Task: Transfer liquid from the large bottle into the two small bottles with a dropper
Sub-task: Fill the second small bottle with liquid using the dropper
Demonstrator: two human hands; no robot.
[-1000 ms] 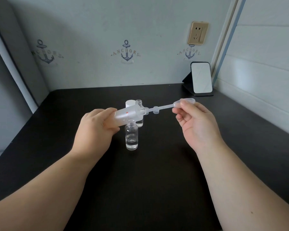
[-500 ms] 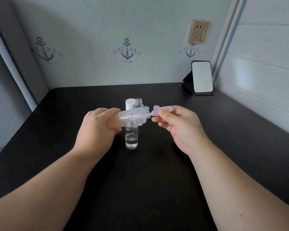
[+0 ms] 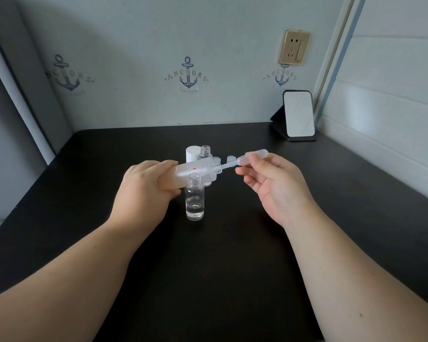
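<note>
Tilting frosted large bottle [image 3: 198, 172], uncapped.

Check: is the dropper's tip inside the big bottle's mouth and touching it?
Cannot tell. In the head view the dropper tip meets the big bottle mouth, but contact isn't plain.

Dim soft light, wide-angle bowed edges
</note>
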